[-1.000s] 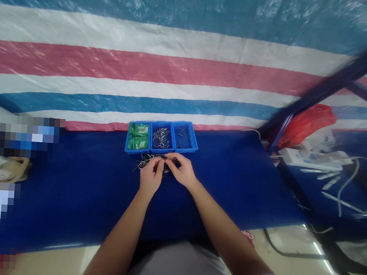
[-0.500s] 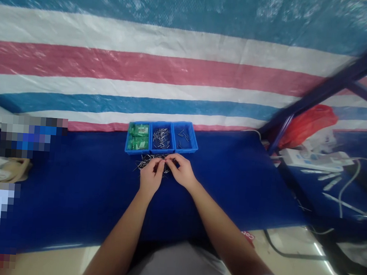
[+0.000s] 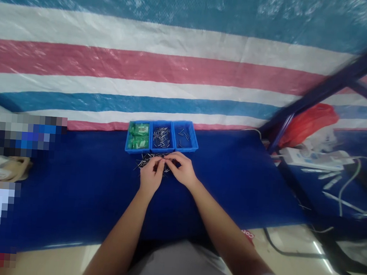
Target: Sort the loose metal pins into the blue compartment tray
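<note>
My left hand [image 3: 152, 174] and my right hand [image 3: 183, 169] meet fingertip to fingertip, both closed in a pinch. Whatever lies between the fingers is too small to make out. Beneath and behind them a pile of thin dark and silvery metal pins [image 3: 144, 160] is spread on the blue tabletop, partly covered by my hands. Just beyond stand three joined blue bins. Green packets fill the left bin [image 3: 127, 144], many short metal pins [image 3: 161, 137] lie in the middle one, and a few thin pins [image 3: 183, 134] lie in the right bin [image 3: 196, 143].
A striped plastic sheet [image 3: 175, 70] hangs behind the blue table [image 3: 237, 179]. To the right are a dark metal frame, a red bag [image 3: 312, 121], a white power strip [image 3: 314, 158] and cables. A tan basket [image 3: 20, 170] sits at the left, near blurred-out items.
Hardly anything differs. Both hands keep their pinch over the pile, with only a slight shift of the fingertips and a small tilt of the camera.
</note>
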The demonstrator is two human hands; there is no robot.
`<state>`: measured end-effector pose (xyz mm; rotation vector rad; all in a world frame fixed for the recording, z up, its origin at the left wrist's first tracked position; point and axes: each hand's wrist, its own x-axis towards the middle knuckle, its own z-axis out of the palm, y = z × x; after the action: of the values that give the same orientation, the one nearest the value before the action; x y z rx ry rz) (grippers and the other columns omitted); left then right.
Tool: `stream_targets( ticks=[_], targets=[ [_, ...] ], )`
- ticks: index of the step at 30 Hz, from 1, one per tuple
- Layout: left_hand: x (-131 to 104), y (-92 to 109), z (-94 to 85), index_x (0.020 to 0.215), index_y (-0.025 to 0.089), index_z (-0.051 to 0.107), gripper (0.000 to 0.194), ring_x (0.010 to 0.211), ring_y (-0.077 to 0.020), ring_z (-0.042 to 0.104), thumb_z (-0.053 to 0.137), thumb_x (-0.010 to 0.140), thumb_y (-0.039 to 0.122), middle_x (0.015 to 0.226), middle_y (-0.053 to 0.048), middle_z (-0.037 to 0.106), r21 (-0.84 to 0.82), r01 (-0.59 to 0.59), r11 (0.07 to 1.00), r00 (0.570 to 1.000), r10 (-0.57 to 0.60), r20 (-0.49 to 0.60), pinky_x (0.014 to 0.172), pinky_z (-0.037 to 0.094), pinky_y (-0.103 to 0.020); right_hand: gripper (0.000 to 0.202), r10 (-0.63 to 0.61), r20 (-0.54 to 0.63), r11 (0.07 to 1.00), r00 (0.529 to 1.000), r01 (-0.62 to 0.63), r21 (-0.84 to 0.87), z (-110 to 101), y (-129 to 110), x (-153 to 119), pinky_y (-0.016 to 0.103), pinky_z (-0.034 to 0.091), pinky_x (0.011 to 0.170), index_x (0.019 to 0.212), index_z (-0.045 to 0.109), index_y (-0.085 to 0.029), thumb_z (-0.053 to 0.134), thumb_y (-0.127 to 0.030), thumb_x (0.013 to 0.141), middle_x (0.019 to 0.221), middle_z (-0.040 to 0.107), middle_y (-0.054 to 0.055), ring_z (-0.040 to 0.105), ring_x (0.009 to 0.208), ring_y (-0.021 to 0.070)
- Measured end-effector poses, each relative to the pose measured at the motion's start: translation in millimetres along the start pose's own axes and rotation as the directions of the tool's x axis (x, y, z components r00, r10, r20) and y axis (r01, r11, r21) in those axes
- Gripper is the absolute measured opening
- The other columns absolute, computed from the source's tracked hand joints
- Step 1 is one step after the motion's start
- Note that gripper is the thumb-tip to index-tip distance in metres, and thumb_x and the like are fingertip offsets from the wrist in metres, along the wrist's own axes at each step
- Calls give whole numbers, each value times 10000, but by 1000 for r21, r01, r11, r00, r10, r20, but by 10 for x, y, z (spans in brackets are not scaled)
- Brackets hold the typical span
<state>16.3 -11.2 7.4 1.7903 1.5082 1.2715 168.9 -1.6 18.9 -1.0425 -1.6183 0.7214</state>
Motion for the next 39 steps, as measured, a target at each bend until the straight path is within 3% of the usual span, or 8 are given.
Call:
stream_targets(
  ticks=[8, 13, 20, 27, 35, 39],
  targets=[
    [-11, 10, -6, 1024, 202, 678, 235, 652, -107, 631, 582, 906, 380, 776, -3, 696, -57, -6, 998, 1000, 7, 6, 665, 494, -217, 137, 12, -46, 1000, 999, -13, -17, -5, 3, 4, 317, 556, 688, 961, 761, -243, 653, -297, 896, 972, 711, 71, 667, 879, 188],
    [-4, 25, -2, 1038, 218, 688, 234, 566, -89, 568, 569, 905, 369, 674, 27, 631, -38, -30, 999, 998, 31, 46, 619, 476, -208, 151, 118, -64, 992, 991, -115, 60, 8, 18, 2, 313, 570, 688, 962, 749, -222, 684, -316, 863, 898, 748, 53, 687, 756, 170],
    [2, 22, 28, 995, 225, 697, 220, 533, -81, 535, 619, 871, 390, 598, 53, 568, -6, -31, 999, 999, 31, 30, 622, 467, -202, 237, 196, -38, 974, 980, -189, 127, 17, 30, -15, 327, 586, 762, 1049, 716, -210, 688, -344, 856, 908, 772, 52, 727, 801, 187],
    [-9, -18, 29, 1074, 220, 685, 267, 575, -96, 584, 563, 913, 394, 667, 27, 636, 17, -31, 999, 999, 30, 39, 632, 472, -212, 220, 251, -22, 945, 968, -240, 223, 22, 24, -8, 323, 589, 730, 963, 703, -200, 693, -386, 846, 867, 767, 51, 726, 778, 188],
    [-2, -7, 17, 1095, 216, 680, 284, 644, -121, 654, 522, 941, 393, 758, -9, 708, 11, -13, 1000, 999, 12, 43, 706, 520, -237, 230, 209, -60, 968, 976, -198, 152, 16, 16, 3, 308, 568, 692, 964, 703, -194, 676, -398, 861, 828, 747, 48, 699, 732, 175],
    [5, 5, 7, 1060, 207, 680, 280, 608, -112, 646, 495, 955, 390, 719, -1, 697, -10, 30, 1000, 999, -29, 25, 674, 515, -224, 195, 210, -12, 970, 978, -207, 127, 34, 2, -11, 299, 559, 691, 910, 690, -195, 637, -381, 894, 817, 741, 46, 693, 727, 174]
  ],
)
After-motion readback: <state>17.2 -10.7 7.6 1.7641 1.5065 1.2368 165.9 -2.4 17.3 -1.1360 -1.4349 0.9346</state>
